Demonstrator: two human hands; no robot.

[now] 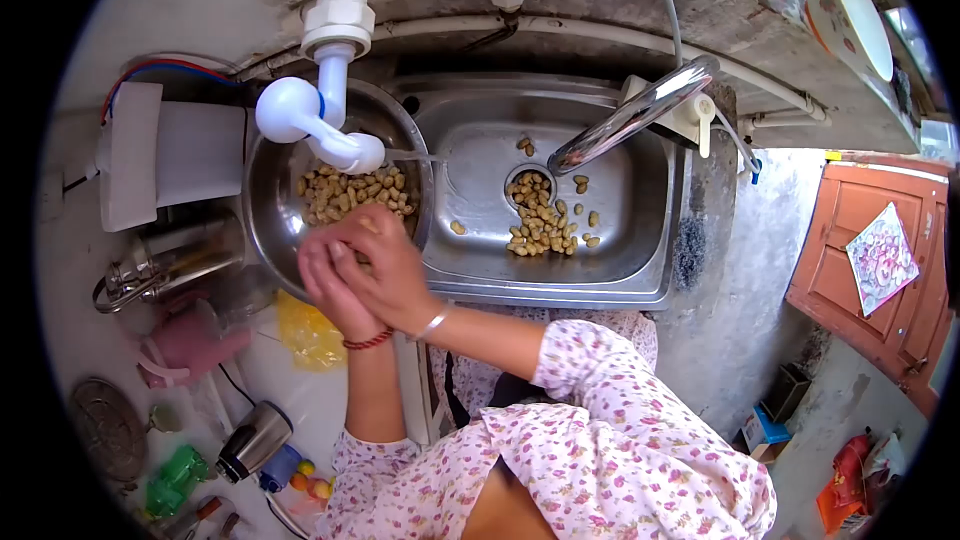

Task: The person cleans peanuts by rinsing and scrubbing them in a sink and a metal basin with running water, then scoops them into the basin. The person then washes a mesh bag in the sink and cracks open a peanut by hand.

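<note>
My left hand [335, 285], with a red cord at its wrist, and my right hand [385, 265], with a silver bangle, are pressed together over the near edge of a steel bowl [262, 230]. Their fingers are cupped around peanuts, a few of which show between them. Beneath and beyond the hands, many unshelled peanuts [345, 192] lie in the bowl. More peanuts [540, 228] are scattered around the drain of the steel sink [630, 210] to the right.
White pipes [340, 10] hang over the bowl. A chrome faucet [635, 115] reaches across the sink. A yellow plastic bag [310, 332], a pink jug [190, 345] and a steel kettle [256, 440] are at the lower left. A red cabinet [870, 260] stands far right.
</note>
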